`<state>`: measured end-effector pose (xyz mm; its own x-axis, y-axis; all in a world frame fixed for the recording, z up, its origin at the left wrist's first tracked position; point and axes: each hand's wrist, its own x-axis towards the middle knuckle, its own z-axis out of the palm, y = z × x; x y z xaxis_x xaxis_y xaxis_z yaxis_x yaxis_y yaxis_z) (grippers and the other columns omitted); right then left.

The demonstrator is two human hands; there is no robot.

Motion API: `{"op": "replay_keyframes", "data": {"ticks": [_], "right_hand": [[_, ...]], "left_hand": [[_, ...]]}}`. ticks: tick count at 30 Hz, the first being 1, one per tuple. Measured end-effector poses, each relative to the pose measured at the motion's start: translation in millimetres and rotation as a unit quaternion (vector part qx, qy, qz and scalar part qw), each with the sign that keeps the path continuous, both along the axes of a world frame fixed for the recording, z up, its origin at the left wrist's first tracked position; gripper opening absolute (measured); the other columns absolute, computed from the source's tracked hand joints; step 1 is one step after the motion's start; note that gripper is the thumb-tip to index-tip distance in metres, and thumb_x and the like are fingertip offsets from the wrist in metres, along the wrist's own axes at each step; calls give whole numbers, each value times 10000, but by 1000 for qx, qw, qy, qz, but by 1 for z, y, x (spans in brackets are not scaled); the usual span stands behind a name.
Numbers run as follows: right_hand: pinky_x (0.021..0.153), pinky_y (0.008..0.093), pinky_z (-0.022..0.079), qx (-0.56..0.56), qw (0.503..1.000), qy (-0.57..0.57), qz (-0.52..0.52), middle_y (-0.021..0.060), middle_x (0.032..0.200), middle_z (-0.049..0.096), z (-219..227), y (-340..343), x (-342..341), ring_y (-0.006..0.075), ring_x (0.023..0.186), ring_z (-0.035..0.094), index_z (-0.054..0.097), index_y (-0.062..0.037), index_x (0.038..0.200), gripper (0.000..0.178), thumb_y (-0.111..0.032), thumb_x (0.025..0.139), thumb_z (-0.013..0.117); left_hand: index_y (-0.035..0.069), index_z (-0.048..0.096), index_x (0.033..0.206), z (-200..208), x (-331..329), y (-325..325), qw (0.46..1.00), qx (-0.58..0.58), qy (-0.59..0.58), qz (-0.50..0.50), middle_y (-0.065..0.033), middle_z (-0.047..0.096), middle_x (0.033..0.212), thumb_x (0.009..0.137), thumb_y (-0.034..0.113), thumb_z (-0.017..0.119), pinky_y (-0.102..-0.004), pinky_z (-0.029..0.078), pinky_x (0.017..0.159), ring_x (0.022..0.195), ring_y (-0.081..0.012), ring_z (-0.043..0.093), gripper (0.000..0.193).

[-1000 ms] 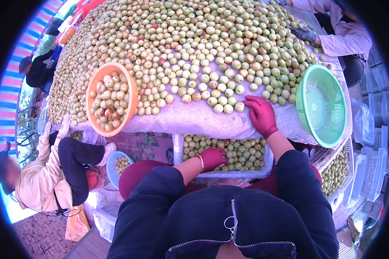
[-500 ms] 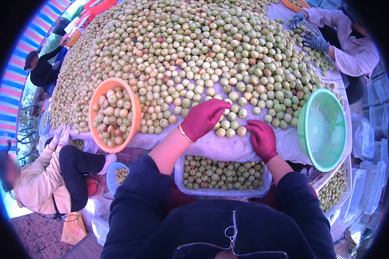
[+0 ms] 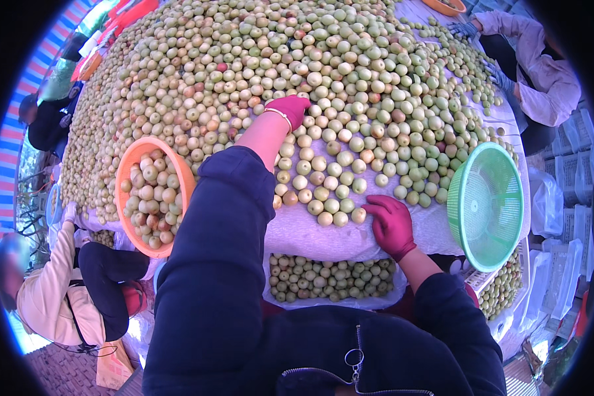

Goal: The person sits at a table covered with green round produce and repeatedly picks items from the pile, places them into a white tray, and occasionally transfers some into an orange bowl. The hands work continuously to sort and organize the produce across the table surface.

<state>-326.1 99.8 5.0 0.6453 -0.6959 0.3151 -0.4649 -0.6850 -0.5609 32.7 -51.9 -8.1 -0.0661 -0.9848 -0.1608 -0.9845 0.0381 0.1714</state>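
Note:
A broad heap of small round fruits [image 3: 237, 63], pale green to yellow with some reddish ones, covers the table. My left hand [image 3: 289, 111], in a dark pink glove, is stretched out over the heap; its fingers bend down among the fruits and are mostly hidden. By the table's near edge, my right hand [image 3: 391, 226], gloved alike, has its fingers apart, their tips beside a loose fruit [image 3: 358, 215] at the end of a small cluster. An orange basket [image 3: 186, 173] partly filled with fruits stands to the left. On the right, a green basket [image 3: 457, 218] leans with nothing in it.
Below the table edge sits a lined crate [image 3: 400, 287] of fruits; another white crate [image 3: 523, 280] of fruits is at right. Co-workers sit at the far right [image 3: 541, 82], near left [image 3: 63, 290] and far left [image 3: 46, 125]. Stacked grey crates [image 3: 577, 175] line the right side.
My left hand has moved forward and left, from the near cluster into the heap. My right hand stays near the table edge. The view has shifted slightly.

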Motion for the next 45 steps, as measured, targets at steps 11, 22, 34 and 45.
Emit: {"op": "replay_keyframes", "data": {"ticks": [11, 22, 34, 45], "right_hand": [[920, 432, 481, 14, 1000, -1, 3, 64, 1173, 660, 3, -1, -1, 298, 1091, 617, 681, -134, 1064, 352, -17, 734, 646], [928, 433, 474, 8, 1000, 5, 4, 58, 1189, 651, 4, 0, -3, 292, 1114, 608, 677, -135, 1078, 361, -26, 735, 648], [933, 428, 476, 12, 1000, -7, 12, 60, 1176, 657, 2, -1, -5, 291, 1113, 609, 683, -123, 1056, 335, -31, 735, 652], [887, 448, 495, -2, 999, -30, 12, 106, 1138, 666, 0, -1, 0, 334, 1056, 628, 673, -107, 1041, 340, 15, 725, 636]], "left_hand": [[97, 690, 983, 35, -9, 45, 968, -73, 240, -7, -103, 712, 940, 896, 200, 660, -385, 536, 744, 851, -253, 691, 139], [140, 592, 1003, 31, -46, 58, 997, -60, 33, -37, -125, 680, 873, 873, 242, 631, -457, 533, 685, 851, -343, 679, 170], [59, 608, 1189, 169, 161, 232, 941, -224, -80, 239, -172, 644, 1180, 938, 200, 649, -423, 497, 934, 1062, -349, 628, 290], [89, 436, 1453, 41, -67, 110, 975, -204, 82, -20, -184, 418, 1503, 891, 457, 665, -489, 282, 1165, 1412, -403, 337, 710]]}}
